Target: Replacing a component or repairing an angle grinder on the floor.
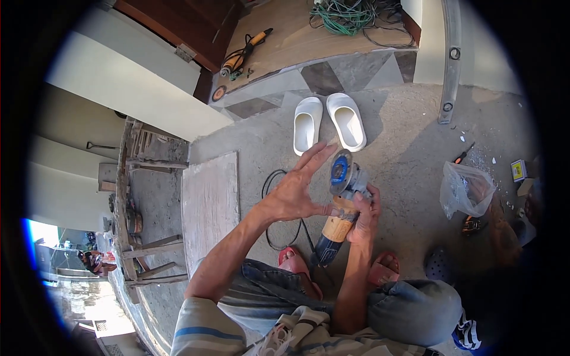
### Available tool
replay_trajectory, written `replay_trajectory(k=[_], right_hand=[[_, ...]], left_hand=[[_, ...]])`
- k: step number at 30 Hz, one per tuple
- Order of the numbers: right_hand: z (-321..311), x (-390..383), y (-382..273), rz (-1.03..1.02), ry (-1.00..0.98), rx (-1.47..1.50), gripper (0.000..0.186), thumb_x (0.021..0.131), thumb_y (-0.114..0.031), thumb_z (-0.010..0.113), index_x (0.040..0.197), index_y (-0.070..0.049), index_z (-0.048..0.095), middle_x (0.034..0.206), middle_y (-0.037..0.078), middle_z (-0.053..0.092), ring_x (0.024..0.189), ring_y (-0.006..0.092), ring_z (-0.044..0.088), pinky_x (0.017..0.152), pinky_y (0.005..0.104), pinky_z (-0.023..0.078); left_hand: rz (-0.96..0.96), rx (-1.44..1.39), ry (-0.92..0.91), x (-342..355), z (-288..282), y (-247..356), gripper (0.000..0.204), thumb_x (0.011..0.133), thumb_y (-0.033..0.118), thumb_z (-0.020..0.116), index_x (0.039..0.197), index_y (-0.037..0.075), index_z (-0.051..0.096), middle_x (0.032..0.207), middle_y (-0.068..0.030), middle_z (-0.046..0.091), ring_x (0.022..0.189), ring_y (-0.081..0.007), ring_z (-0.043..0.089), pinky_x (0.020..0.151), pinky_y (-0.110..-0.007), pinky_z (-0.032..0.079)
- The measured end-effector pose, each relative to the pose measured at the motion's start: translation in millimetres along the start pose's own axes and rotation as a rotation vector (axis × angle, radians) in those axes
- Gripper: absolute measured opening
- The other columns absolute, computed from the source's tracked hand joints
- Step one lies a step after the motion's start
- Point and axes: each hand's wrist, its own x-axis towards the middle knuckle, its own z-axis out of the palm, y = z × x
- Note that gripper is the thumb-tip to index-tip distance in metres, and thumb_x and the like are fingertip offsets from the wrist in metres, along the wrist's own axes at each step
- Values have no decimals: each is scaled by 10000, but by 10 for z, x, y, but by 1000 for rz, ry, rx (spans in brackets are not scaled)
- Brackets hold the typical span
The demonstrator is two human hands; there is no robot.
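Note:
An angle grinder [337, 229] with an orange-yellow body and a dark rear end is held up in front of my knees. My right hand [364, 216] grips it from the right, fingers wrapped round the body near the grey gear head. At its upper end sits a cutting disc [339, 169] with a blue centre, facing up and left. My left hand [294, 193] is open beside the tool, fingers stretched out toward the disc. Its thumb reaches the body, perhaps touching it. A dark cord [267, 204] loops on the floor behind my left wrist.
White slippers [306, 127] stand before a tiled step. Another yellow power tool [252, 44] and a green cable coil [344, 18] lie above it. A spirit level [450, 65] leans on the right wall. A plastic bag [466, 190], screwdriver [464, 153] and small box [519, 171] lie right, a board [211, 202] left.

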Motion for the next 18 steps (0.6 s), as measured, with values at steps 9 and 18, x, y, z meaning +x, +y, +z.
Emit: replay_trajectory(k=[9, 18], right_hand=[[222, -94, -33, 136, -177, -68, 416, 759, -104, 755, 1125, 1, 589, 963, 115, 662, 809, 171, 647, 738, 326, 559], [123, -68, 55, 148, -232, 3, 422, 772, -96, 701, 1160, 10, 574, 993, 126, 665, 853, 186, 658, 771, 344, 561]], left_hand=[[-359, -253, -44, 58, -170, -110, 989, 584, 375, 922, 1383, 0, 477, 1238, -177, 596, 1033, -289, 633, 812, -388, 546], [-211, -53, -11, -30, -107, -117, 1017, 601, 460, 908, 1388, -13, 472, 1182, -172, 605, 967, -264, 616, 721, -331, 535]])
